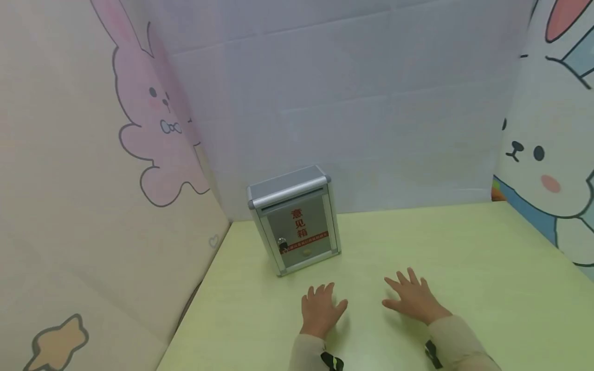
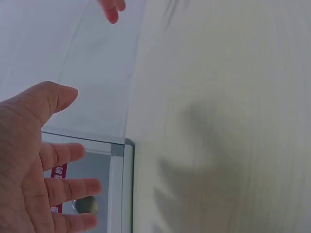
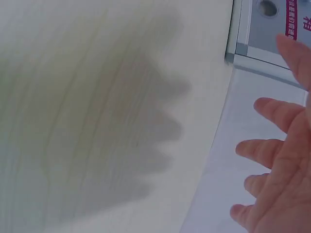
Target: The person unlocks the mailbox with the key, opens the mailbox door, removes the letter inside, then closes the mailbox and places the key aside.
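Observation:
A grey metal suggestion box (image 1: 299, 221) with red lettering, a slot near its top and a lock with a dark key piece (image 1: 283, 246) on its front stands upright toward the back left of the table. Nearest to it, my left hand (image 1: 319, 309) hovers over the table in front, fingers spread and holding nothing. Farther right, my right hand (image 1: 413, 299) is also spread above the tabletop, its palm bare in the right wrist view. Both hands are apart from the box, and each casts a shadow on the table.
The pale yellow table (image 1: 464, 257) meets a white cloth backdrop (image 1: 371, 103) behind the box. A side curtain with a pink rabbit (image 1: 153, 113) runs along the left edge; another with a white rabbit (image 1: 547, 170) borders the right.

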`<state>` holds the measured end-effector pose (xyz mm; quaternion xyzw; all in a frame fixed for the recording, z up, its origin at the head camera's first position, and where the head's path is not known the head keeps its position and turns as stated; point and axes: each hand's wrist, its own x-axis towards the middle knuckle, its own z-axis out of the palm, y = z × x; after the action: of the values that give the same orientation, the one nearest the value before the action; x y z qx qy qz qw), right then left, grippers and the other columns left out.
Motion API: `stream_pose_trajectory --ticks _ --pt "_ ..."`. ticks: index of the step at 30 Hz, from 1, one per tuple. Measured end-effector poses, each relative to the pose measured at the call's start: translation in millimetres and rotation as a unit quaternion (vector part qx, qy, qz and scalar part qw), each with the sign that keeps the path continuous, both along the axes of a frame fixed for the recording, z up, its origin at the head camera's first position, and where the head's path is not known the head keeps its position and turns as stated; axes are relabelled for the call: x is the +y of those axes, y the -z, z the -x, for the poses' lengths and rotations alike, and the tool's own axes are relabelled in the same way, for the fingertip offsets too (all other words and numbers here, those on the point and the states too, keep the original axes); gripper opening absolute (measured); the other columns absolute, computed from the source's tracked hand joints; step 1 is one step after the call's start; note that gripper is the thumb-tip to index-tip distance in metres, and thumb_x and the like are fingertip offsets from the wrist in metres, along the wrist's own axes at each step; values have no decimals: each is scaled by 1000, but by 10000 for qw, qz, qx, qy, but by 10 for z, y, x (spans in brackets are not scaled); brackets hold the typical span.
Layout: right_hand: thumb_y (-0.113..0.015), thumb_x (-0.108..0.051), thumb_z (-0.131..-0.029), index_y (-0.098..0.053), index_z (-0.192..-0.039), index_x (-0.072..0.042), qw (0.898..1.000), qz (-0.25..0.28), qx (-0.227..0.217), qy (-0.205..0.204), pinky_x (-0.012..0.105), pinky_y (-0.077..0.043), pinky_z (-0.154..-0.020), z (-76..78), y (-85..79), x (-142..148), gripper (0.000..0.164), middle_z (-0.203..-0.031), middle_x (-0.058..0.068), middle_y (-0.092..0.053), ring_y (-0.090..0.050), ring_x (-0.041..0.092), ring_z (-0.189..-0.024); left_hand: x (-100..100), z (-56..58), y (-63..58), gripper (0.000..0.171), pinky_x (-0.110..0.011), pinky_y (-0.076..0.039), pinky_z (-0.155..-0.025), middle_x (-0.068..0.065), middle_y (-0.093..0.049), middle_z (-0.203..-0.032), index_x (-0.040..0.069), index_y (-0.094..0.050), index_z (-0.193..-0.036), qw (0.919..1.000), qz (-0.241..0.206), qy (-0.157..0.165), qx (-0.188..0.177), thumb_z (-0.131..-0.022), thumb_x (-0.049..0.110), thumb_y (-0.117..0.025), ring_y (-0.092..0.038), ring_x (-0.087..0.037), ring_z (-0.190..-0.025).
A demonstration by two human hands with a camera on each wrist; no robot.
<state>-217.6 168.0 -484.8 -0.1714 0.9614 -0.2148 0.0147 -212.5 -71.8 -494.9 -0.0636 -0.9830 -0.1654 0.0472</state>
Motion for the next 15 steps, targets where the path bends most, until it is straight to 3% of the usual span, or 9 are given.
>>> stream_pose_trajectory --ticks 3,6,9,13,15 --pt "-63 -33 -93 -56 -129 6 9956 778 -492 -174 72 -28 -98 10 -78 -88 54 -132 37 -49 -30 63 -128 -78 -33 -31 41 -48 -49 -80 -8 -70 -108 11 -67 -119 9990 -403 -138 159 -89 40 -64 -65 -30 -96" --pt "-60 -28 -96 -54 -130 9 9802 1687 -952 -401 64 -36 -98 27 -186 -182 51 -131 32 -53 -39 56 -127 -168 -41 -99 35 -43 -50 -71 -8 -72 -101 9 -69 -114 9935 -1082 -330 102 -91 35 -63 -67 -24 -83" --pt "-55 -25 -99 -52 -131 10 9602 2462 -1256 -414 59 -39 -99 109 -304 -257 48 -132 30 -54 -45 49 -125 -238 20 -215 31 -40 -49 -68 -8 -72 -100 8 -69 -112 9815 -1793 -662 78 -93 30 -61 -67 -24 -83" --pt "-49 -20 -102 -54 -130 9 9373 3226 -1317 58 56 -39 -101 310 -417 -355 41 -126 26 -60 -49 44 -124 -356 145 -391 26 -39 -49 -66 -9 -70 -97 7 -70 -105 9604 -2499 -1178 360 -93 27 -58 -66 -26 -84" --pt "-47 -18 -102 -55 -130 8 9309 3381 -1365 210 55 -38 -102 389 -449 -423 39 -124 24 -62 -51 42 -123 -457 178 -455 25 -39 -49 -67 -9 -70 -95 6 -70 -103 9491 -2764 -1429 481 -93 25 -58 -64 -25 -83"
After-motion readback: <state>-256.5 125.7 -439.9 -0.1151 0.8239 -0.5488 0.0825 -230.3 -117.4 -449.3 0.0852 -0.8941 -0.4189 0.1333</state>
